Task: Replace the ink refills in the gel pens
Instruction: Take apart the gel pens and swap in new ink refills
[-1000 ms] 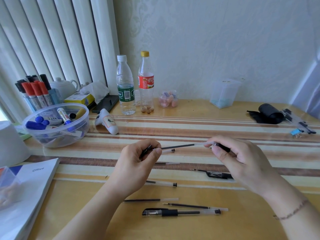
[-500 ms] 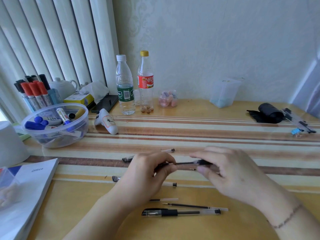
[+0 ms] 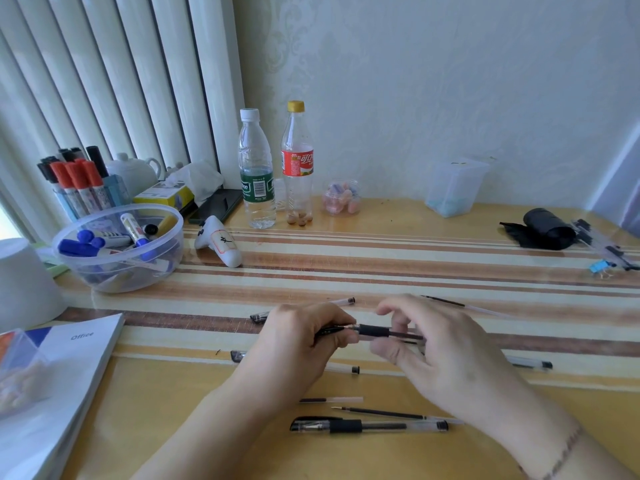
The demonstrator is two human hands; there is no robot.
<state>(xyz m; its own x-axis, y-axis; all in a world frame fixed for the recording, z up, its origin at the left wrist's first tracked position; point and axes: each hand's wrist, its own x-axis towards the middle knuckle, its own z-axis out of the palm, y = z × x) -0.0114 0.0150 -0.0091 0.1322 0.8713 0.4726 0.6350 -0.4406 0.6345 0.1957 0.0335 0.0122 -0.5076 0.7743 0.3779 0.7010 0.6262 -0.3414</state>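
Pen [image 3: 372, 331]: held level above table [image 3: 433, 247], long axis left-right; left hand [image 3: 298, 337] pinches tip end, right hand [image 3: 436, 355] curls loosely round barrel; both hands equally near

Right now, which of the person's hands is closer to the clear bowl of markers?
Left. The left hand is nearer to the bowl, which stands off to its left and farther back. The right hand is farther away, beyond the left hand.
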